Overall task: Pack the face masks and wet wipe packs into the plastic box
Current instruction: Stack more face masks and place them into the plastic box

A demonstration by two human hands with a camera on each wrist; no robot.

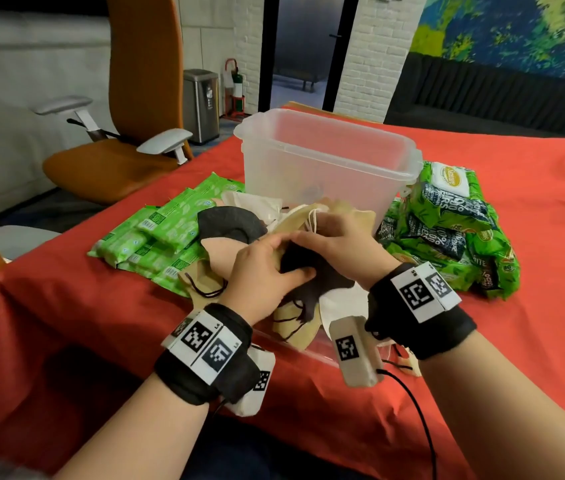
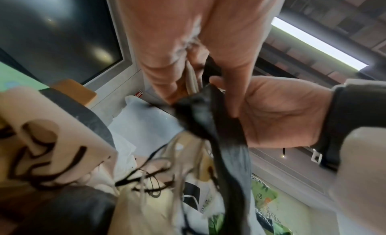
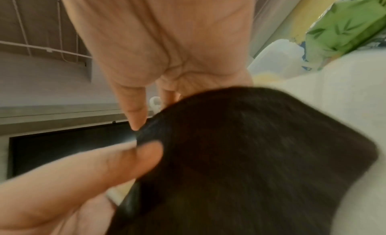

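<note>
A clear plastic box (image 1: 326, 161) stands open on the red table, with nothing plainly visible inside. In front of it lies a loose pile of face masks (image 1: 294, 216) in beige, white and black. Both hands hold one black mask (image 1: 312, 271) (image 2: 208, 123) (image 3: 240, 156) just above the pile. My left hand (image 1: 267, 268) (image 2: 194, 89) pinches its left edge between thumb and fingers. My right hand (image 1: 339, 244) (image 3: 154, 113) grips its upper right part. Light green wet wipe packs (image 1: 156, 237) lie left of the box. Darker green packs (image 1: 447, 230) are heaped on its right.
A clear lid (image 1: 308, 351) lies under the near side of the mask pile. The red tablecloth (image 1: 101, 323) hangs over the front and left edges. An orange office chair (image 1: 118, 133) stands at the far left, with a steel bin (image 1: 201, 105) behind it.
</note>
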